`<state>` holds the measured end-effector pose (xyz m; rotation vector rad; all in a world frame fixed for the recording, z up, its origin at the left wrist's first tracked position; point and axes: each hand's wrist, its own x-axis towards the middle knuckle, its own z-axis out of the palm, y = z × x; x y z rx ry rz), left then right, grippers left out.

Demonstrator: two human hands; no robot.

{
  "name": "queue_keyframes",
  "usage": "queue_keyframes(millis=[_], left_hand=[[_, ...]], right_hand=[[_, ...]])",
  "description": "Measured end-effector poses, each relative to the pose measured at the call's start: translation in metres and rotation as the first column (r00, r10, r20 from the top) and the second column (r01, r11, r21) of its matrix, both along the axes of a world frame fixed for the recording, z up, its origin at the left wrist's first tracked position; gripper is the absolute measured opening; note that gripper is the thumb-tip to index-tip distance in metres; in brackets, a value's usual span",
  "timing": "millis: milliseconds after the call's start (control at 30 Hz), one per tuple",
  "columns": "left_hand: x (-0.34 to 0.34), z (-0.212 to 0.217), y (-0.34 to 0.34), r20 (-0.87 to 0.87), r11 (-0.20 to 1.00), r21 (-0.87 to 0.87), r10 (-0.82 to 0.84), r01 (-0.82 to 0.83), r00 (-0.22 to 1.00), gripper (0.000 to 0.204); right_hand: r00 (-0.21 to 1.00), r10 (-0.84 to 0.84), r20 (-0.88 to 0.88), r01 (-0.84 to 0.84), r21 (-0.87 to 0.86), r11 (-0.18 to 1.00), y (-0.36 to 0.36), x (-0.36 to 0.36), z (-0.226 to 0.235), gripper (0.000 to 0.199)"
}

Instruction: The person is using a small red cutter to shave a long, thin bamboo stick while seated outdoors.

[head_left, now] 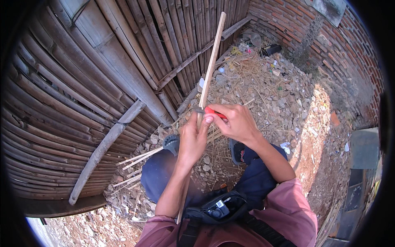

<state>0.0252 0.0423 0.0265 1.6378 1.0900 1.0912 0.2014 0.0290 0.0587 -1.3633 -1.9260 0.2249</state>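
My left hand (192, 140) is closed around a long, pale, squared wooden strip (212, 64). The strip slants upward away from me, and its lower end runs down past my left forearm. In my right hand (240, 123) is a red-handled knife (214, 112), probably a cutter, with its grey blade lying across the strip just above my left fingers. The tips of my two thumbs are close together beside the blade. Where the edge meets the wood is too small to make out.
Several thin strips (140, 156) lie on the rubble between and beside my feet. A bamboo wall (135, 53) rises on the left, a brick wall (288, 24) at the back right. Litter and a black object (270, 50) lie far off. An open black pouch (216, 210) sits at my waist.
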Motion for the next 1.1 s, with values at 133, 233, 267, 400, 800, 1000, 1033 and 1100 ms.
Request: queue_keyframes(millis=[133, 233, 267, 400, 800, 1000, 1033, 1100], left_hand=[[0.002, 0.005, -0.003, -0.117, 0.999, -0.046, -0.005, -0.001, 0.993, 0.04], [0.003, 0.011, -0.006, -0.114, 0.998, -0.068, -0.004, -0.004, 0.993, 0.044], [0.004, 0.01, -0.006, -0.096, 0.999, -0.054, 0.0, -0.005, 0.995, 0.043], [0.003, -0.004, -0.002, -0.007, 0.998, 0.044, -0.043, 0.043, 0.999, 0.038], [0.001, 0.0, -0.004, -0.025, 0.998, -0.059, -0.015, 0.013, 1.0, 0.034], [0.0, -0.005, -0.003, 0.009, 0.999, -0.04, -0.004, 0.004, 1.0, 0.028], [0.0, -0.004, -0.003, 0.024, 0.999, -0.044, -0.004, 0.006, 1.0, 0.027], [0.002, -0.004, -0.004, 0.053, 0.999, -0.053, -0.005, 0.008, 0.999, 0.026]], right_hand=[[0.999, 0.037, 0.015, -0.037, -0.024, 0.999, 0.002, 0.009, -0.001, 0.025], [0.998, 0.05, 0.042, -0.047, -0.067, 0.997, 0.002, 0.011, 0.005, 0.025], [0.997, 0.053, 0.05, -0.049, -0.079, 0.996, 0.002, 0.012, 0.006, 0.025], [0.996, 0.092, 0.007, -0.092, 0.002, 0.996, 0.003, 0.013, -0.001, 0.025], [0.999, -0.028, 0.021, 0.027, 0.058, 0.998, -0.006, -0.003, 0.004, 0.025], [0.995, -0.067, 0.073, 0.063, 0.055, 0.997, -0.008, -0.008, 0.002, 0.025], [0.994, -0.075, 0.085, 0.071, 0.05, 0.996, -0.01, -0.009, 0.003, 0.025], [0.992, -0.088, 0.093, 0.083, 0.058, 0.995, -0.01, -0.009, 0.002, 0.025]])
